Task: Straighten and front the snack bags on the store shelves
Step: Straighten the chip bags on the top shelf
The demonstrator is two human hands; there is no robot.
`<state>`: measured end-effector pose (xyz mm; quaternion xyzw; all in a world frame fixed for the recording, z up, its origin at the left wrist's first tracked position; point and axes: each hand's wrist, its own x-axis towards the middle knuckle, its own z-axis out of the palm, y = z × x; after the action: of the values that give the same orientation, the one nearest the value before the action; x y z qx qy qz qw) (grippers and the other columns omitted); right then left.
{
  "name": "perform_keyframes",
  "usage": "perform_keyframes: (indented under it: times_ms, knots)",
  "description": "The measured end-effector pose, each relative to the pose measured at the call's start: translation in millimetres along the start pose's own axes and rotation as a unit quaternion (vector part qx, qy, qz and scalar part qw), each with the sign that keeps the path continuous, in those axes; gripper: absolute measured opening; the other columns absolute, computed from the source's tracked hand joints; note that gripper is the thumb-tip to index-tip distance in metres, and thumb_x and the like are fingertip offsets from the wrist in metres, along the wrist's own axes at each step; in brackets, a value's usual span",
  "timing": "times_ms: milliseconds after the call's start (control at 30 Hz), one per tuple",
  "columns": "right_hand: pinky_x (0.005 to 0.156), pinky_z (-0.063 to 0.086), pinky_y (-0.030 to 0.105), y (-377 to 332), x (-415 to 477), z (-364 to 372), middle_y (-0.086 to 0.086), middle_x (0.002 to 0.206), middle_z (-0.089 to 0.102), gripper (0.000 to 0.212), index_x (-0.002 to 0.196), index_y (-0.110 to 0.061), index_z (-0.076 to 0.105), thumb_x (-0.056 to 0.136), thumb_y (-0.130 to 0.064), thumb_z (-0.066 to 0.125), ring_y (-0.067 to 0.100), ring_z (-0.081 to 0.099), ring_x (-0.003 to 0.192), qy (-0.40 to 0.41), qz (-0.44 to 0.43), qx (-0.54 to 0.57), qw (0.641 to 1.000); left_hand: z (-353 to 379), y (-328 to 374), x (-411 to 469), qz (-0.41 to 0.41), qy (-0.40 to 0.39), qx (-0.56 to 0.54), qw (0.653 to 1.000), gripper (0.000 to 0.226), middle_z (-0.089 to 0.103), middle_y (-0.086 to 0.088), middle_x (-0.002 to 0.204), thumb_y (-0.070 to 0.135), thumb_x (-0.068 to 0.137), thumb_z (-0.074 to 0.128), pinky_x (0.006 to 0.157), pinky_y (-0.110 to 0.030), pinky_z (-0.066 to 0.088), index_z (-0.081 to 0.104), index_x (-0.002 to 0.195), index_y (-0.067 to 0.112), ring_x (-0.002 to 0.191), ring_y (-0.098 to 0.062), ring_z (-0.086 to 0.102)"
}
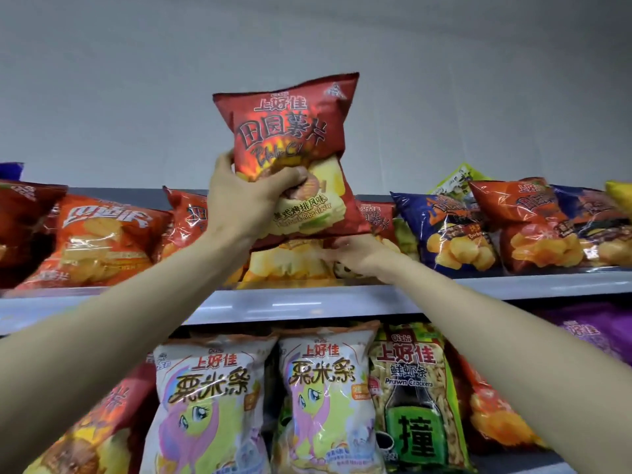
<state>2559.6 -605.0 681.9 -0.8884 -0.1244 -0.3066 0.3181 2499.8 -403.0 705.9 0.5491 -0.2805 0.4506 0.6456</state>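
My left hand (239,196) grips a dark red potato-chip bag (290,131) by its left middle and holds it upright above the top shelf (307,299). Under it, my right hand (359,254) reaches onto that shelf and its fingers touch a yellow-fronted bag (287,265) lying there; the lifted bag hides how those fingers lie. More red bags stand behind the raised one.
The top shelf holds leaning orange bags (99,241) on the left and blue bags (451,230) and orange bags (537,227) on the right. Below stand two white pony-print bags (212,405), a green prawn-cracker bag (413,395) and purple bags (595,333). A grey wall rises behind.
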Motion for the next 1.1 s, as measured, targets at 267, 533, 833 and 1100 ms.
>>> perform_keyframes:
  times_ms: [267,533,833,1100]
  knots:
    - [0.073,0.058,0.042,56,-77,-66,0.001,0.086,0.068,0.021,0.091,-0.022,0.062,0.081,-0.041,0.062,0.029,0.067,0.084,0.131,0.021,-0.194,0.972,77,-43,-10,-0.071,-0.016,0.018,0.997,0.095,0.071,0.010,0.110,0.059,0.052,0.094,0.096,-0.041,0.059,0.055,0.131,0.024,0.102,-0.015,0.071]
    - [0.094,0.054,0.043,98,-123,-107,0.003,0.140,0.063,0.055,0.141,-0.022,0.056,0.088,-0.035,0.065,0.029,0.058,0.127,0.156,0.028,-0.272,0.949,124,-64,-27,-0.102,-0.072,0.195,0.973,0.110,0.069,-0.008,0.121,0.067,0.057,0.082,0.100,-0.054,0.054,0.033,0.145,0.021,0.109,-0.037,0.069]
    - [0.099,0.047,0.041,139,-124,-137,0.003,0.145,0.055,0.058,0.147,-0.022,0.049,0.091,-0.033,0.059,0.027,0.046,0.133,0.116,-0.021,-0.291,0.949,153,-57,-31,-0.051,-0.070,0.387,0.918,0.115,0.013,-0.024,0.167,0.065,0.085,0.074,0.109,-0.063,0.042,0.000,0.164,0.026,0.126,-0.057,0.056]
    - [0.097,0.039,0.039,179,-130,-163,-0.001,0.134,0.055,0.049,0.142,-0.024,0.047,0.095,-0.035,0.057,0.022,0.046,0.120,0.131,-0.115,-0.286,0.942,168,-53,-40,-0.057,-0.085,0.499,0.860,0.112,0.016,-0.026,0.167,0.082,0.087,0.055,0.112,-0.066,0.037,0.001,0.166,0.023,0.138,-0.057,0.045]
